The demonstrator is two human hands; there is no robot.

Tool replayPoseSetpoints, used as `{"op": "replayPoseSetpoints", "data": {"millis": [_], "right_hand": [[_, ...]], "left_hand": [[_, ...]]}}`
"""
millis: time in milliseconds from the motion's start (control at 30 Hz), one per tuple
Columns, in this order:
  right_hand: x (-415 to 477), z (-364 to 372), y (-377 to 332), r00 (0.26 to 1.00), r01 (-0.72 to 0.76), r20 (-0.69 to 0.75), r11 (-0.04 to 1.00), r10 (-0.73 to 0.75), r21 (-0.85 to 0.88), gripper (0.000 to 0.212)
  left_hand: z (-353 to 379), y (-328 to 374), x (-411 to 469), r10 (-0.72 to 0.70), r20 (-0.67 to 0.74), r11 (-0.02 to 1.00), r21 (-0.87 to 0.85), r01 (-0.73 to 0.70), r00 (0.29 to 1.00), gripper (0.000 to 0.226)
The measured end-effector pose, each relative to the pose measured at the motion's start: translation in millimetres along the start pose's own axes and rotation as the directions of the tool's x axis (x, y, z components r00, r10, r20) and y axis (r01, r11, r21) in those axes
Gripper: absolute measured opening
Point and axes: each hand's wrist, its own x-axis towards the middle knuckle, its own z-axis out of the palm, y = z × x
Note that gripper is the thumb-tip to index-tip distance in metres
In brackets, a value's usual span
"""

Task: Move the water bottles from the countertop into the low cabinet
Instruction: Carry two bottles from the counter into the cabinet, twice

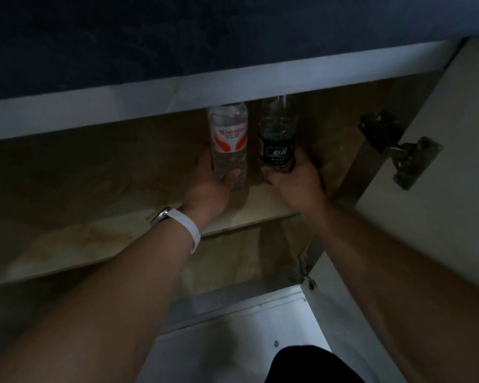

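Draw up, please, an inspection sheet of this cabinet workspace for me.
Surface: stained cabinet shelf, dimly lit.
Job's things: red-labelled bottle and black-labelled bottle, upright side by side inside the cabinet, a narrow gap between them.
Clutter: nothing seen.
Hands: left hand grips the red-labelled bottle's base; right hand grips the black-labelled bottle's lower part.
Cables: nothing seen.
Surroundings: dark countertop above; open cabinet door with hinge on the right; pale floor below; white watch strap on the left wrist.
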Motion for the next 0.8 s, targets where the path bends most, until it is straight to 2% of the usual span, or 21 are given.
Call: {"op": "replayPoseSetpoints", "data": {"millis": [100,267,367,567,633,800], "right_hand": [[7.3,0.7,3.7,1.000,0.014,0.003,0.999,-0.014,0.038,0.069],[12.8,4.7,5.8,0.999,0.042,-0.003,0.997,-0.042,0.069,0.069],[12.9,3.2,3.9,0.998,0.065,0.007,0.996,-0.065,0.065,0.069],[16.4,-1.7,-7.2,0.997,0.024,0.076,1.000,-0.024,-0.005,0.062],[18.0,-2.0,-9.0,0.995,0.006,0.096,0.999,0.000,-0.052,0.062],[4.8,-7.8,-10.9,0.998,0.004,0.069,0.998,0.000,-0.060,0.072]], "left_hand": [[6.6,-5.5,11.7,0.040,-0.008,0.999,0.010,-0.040,0.999,0.064],[13.2,-2.8,24.8,0.018,-0.011,0.998,0.064,-0.017,1.000,0.072],[14.8,3.8,25.0,0.007,-0.035,0.988,0.157,-0.002,0.999,0.070],[14.9,13.5,21.3,-0.037,0.004,0.993,0.113,0.036,0.999,0.053],[14.6,17.1,18.0,-0.057,0.024,0.987,0.153,0.053,0.998,0.050],[-0.8,16.5,-10.8,-0.041,0.088,0.984,0.175,0.025,0.995,0.063]]}}
